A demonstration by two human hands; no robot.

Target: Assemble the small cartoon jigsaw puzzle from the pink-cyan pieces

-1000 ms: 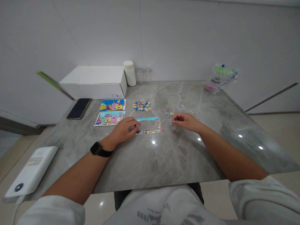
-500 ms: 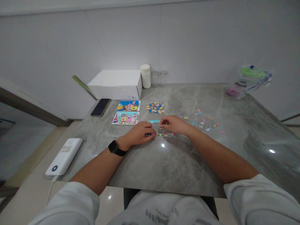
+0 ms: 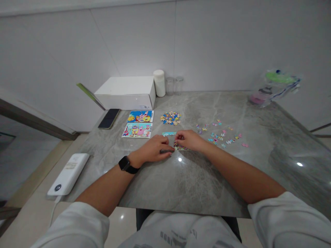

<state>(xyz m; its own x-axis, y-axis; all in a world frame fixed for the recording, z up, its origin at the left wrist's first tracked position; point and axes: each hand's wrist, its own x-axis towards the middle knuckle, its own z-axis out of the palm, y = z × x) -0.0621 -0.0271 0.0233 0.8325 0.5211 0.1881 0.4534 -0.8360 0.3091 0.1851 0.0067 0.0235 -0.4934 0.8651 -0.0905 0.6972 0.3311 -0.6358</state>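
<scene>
A pale wall (image 3: 219, 44) stands behind a grey marbled surface (image 3: 196, 186), with a white box (image 3: 124, 86) and a bottle (image 3: 159, 83) at the back. The main change is at the right hand (image 3: 190, 139): a second ago it was down among the loose pieces (image 3: 221, 138), well apart from the puzzle (image 3: 169, 134), and now its fingertips are over the puzzle. That looks like a shift from picking out to placing. The puzzle lies flat in front of the person, near the middle of the surface, its blue top strip showing at the back and a busy patterned part between the hands; the rest is covered.

The right grip has thumb and fingers drawn close, but I cannot tell whether a piece is clamped in it. The left hand (image 3: 155, 148) rests at the left end of the puzzle, and its grip is partly hidden too, so I cannot tell if it pinches the edge or only steadies it.

Against the frame just before, little differs: both hands stay close together, while the piece that showed under the right fingertips can no longer be made out. The heap (image 3: 170, 121) and the two cards (image 3: 137, 130) lie as they did
</scene>
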